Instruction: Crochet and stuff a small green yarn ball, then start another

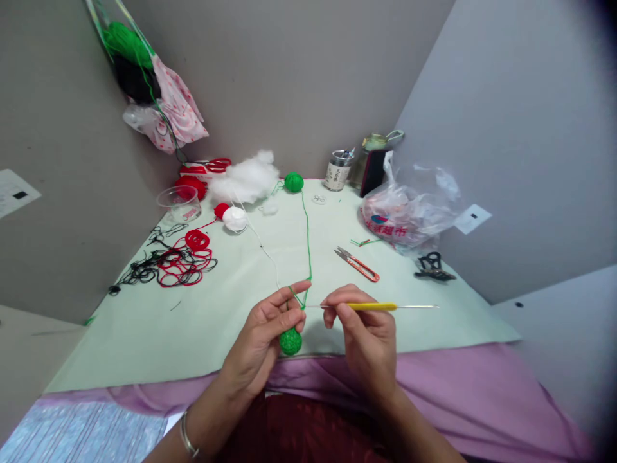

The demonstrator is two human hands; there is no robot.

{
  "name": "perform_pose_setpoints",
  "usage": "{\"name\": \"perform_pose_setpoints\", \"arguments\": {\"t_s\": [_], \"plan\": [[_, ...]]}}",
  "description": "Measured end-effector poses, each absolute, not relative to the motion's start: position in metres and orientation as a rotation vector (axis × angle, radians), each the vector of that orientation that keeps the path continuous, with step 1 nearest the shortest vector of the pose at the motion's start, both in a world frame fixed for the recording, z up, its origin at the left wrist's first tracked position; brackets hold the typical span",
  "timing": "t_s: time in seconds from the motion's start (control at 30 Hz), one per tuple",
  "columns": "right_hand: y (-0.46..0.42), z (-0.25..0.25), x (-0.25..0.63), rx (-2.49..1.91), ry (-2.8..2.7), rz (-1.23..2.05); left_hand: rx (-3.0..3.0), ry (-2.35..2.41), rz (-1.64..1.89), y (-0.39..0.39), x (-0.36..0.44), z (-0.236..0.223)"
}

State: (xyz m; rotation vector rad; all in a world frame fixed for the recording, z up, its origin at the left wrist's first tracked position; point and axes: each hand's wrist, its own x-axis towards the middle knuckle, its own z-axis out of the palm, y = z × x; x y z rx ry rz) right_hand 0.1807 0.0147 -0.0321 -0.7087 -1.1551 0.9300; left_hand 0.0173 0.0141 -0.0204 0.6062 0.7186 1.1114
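Left hand (260, 326): lower centre of the frame, pinching the green crocheted piece (290, 342) near its top, with yarn looped about the extended finger.
Right hand (371, 335): lower centre, further right, gripping the yellow-handled hook (372, 307) pencil-fashion, shaft level.
Crocheted piece position: lower centre, hanging just below the left fingertips.
Hook tip: aimed left at the piece's top; I cannot tell whether it sits inside a loop.
Pinch: I would hold close to the working edge so the stitch cannot twist.
Green strand (307, 231): runs up to the green yarn ball (294, 182), upper centre; I would feed it with even, light tension.
White strand (270, 255): nears the left hand; I would guide it clear, as it could snag.
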Motion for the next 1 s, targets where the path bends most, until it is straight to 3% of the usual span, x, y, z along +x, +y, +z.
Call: {"name": "perform_pose_setpoints", "arguments": {"t_s": [0.23, 0.5, 0.6, 0.67, 0.7, 1.0], "plan": [[0.016, -0.030, 0.178, -0.740, -1.020, 1.099, 0.685, 0.848, 1.178, 0.012, 0.021, -0.022], [0.033, -0.023, 0.193, -0.818, -1.714, 0.900, 0.922, 0.908, 1.230, 0.022, 0.008, -0.015], [0.069, -0.024, 0.228, -1.099, -2.133, 0.453, 0.793, 0.850, 1.304, 0.032, -0.015, -0.003], [0.096, -0.029, 0.251, -1.647, -2.306, 0.028, 0.715, 0.760, 1.382, 0.038, -0.030, 0.004], [0.107, -0.032, 0.260, -1.768, -2.298, -0.019, 0.674, 0.745, 1.413, 0.040, -0.037, 0.006], [0.137, -0.033, 0.278, -1.734, -2.347, 0.165, 0.651, 0.504, 1.424, 0.044, -0.046, 0.004]]}}
